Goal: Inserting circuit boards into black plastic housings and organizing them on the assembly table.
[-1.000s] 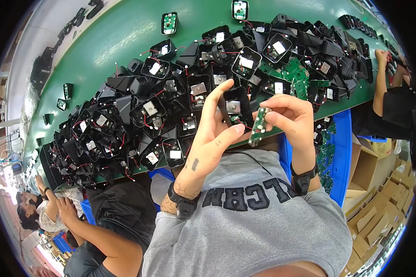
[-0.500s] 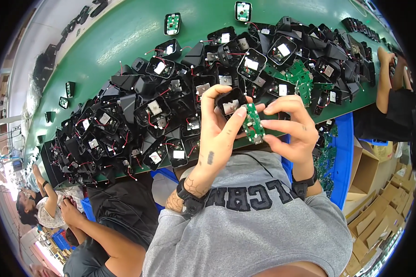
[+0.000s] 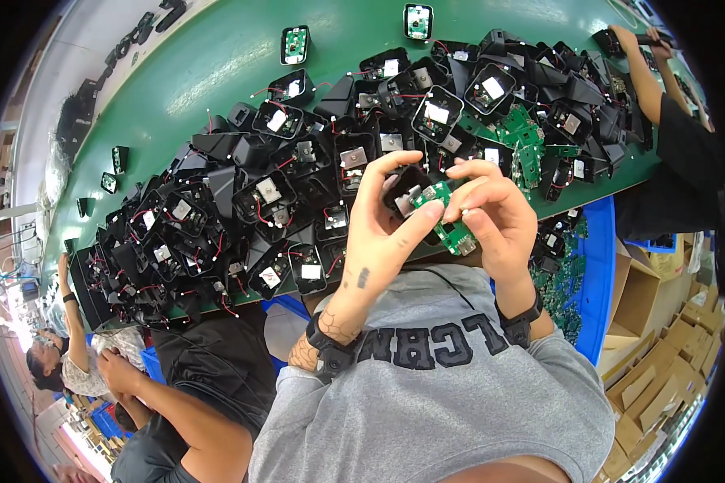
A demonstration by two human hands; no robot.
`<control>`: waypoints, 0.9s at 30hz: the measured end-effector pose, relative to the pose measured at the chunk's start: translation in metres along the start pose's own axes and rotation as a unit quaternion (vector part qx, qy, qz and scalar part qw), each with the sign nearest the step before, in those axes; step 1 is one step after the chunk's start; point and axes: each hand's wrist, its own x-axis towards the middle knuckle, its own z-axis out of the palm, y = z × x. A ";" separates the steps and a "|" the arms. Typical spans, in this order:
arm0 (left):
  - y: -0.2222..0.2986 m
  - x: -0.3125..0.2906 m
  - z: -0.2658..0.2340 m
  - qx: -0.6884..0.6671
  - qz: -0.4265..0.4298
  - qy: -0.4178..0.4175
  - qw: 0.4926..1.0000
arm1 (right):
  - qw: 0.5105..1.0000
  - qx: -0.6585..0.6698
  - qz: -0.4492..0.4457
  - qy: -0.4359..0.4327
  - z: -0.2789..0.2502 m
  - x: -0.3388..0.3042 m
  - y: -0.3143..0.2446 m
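My left hand is closed around a black plastic housing with a metal plate inside. Its thumb presses a green circuit board against the housing's near side. The board is tilted, and its upper part is partly covered by fingers. Over the board's right edge, my right hand is closed in a pinch. A small white piece, which looks like a wire plug, shows between its thumb and finger; any wire on it is hidden.
Black housings with red wires are heaped across the green table. Loose green boards lie on the heap. A blue bin holding boards stands at right, near cardboard boxes. Co-workers' arms show at left and right.
My right hand has moved left and closed into a pinch over the board. The board has turned slightly in my left hand. The co-worker's arms at right have reached farther across the table.
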 end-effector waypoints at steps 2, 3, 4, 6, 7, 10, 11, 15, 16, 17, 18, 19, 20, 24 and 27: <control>0.007 0.000 -0.008 -0.012 -0.083 -0.054 0.995 | 0.998 0.054 0.040 -0.007 0.000 0.001 0.001; 0.010 -0.001 -0.008 -0.029 -0.121 -0.056 0.991 | 0.998 0.055 0.040 -0.008 -0.001 0.001 0.001; 0.016 -0.001 -0.012 -0.016 -0.167 -0.061 0.984 | 0.996 0.066 0.058 -0.013 -0.002 0.002 0.001; 0.019 -0.002 -0.017 -0.005 -0.212 -0.065 0.975 | 0.989 0.111 0.097 -0.021 -0.001 0.004 -0.001; 0.017 -0.002 -0.018 -0.024 -0.199 -0.073 0.977 | 0.989 0.111 0.097 -0.023 -0.001 0.005 -0.003; 0.011 -0.003 -0.014 -0.019 -0.134 -0.045 0.990 | 0.999 -0.037 0.036 -0.015 -0.001 0.010 -0.007; 0.010 -0.004 -0.012 0.005 -0.082 -0.011 0.997 | 0.999 -0.035 0.035 -0.017 -0.003 0.014 -0.008; 0.011 -0.004 -0.008 0.050 -0.029 0.026 0.998 | 0.981 -0.173 -0.051 -0.071 -0.005 0.020 -0.015; 0.009 -0.003 -0.009 0.070 -0.003 0.029 0.997 | 0.971 -0.210 -0.089 -0.075 -0.004 0.021 -0.015; 0.009 -0.003 -0.009 0.069 -0.003 0.028 0.997 | 0.958 -0.246 -0.127 -0.078 -0.005 0.022 -0.013; 0.009 -0.004 -0.008 0.057 -0.006 0.038 0.998 | 0.959 -0.230 -0.149 -0.068 -0.005 0.022 -0.008; 0.009 -0.005 -0.008 0.044 -0.009 0.047 0.998 | 0.959 -0.230 -0.150 -0.067 -0.003 0.020 -0.006; 0.008 -0.005 -0.007 0.044 -0.008 0.047 0.998 | 0.972 -0.192 -0.127 -0.044 -0.001 0.018 -0.004; 0.006 -0.009 -0.004 0.098 0.043 0.084 0.991 | 0.987 -0.133 -0.091 -0.010 0.003 0.015 0.002; -0.006 -0.005 -0.007 0.206 0.162 0.104 0.959 | 0.995 -0.078 -0.044 0.036 0.011 0.012 0.007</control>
